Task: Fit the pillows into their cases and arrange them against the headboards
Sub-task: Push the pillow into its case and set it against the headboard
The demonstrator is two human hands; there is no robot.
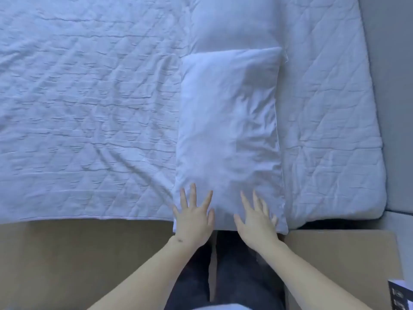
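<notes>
Both hands flat on the near end of a pillow at the bed's edge.

The white pillow [228,135] lies lengthwise on the quilted mattress cover [89,108], its near end overhanging the bed edge, its far end touching a second pillow [232,21]; wide bare quilt spreads to its left, a narrower strip to its right before the grey headboard [388,63]. The left hand [193,217] and right hand [257,220] rest palm-down with fingers spread and straight, gripping nothing. The fabric is soft and creased; the quilt is diamond-stitched and wrinkled.
</notes>
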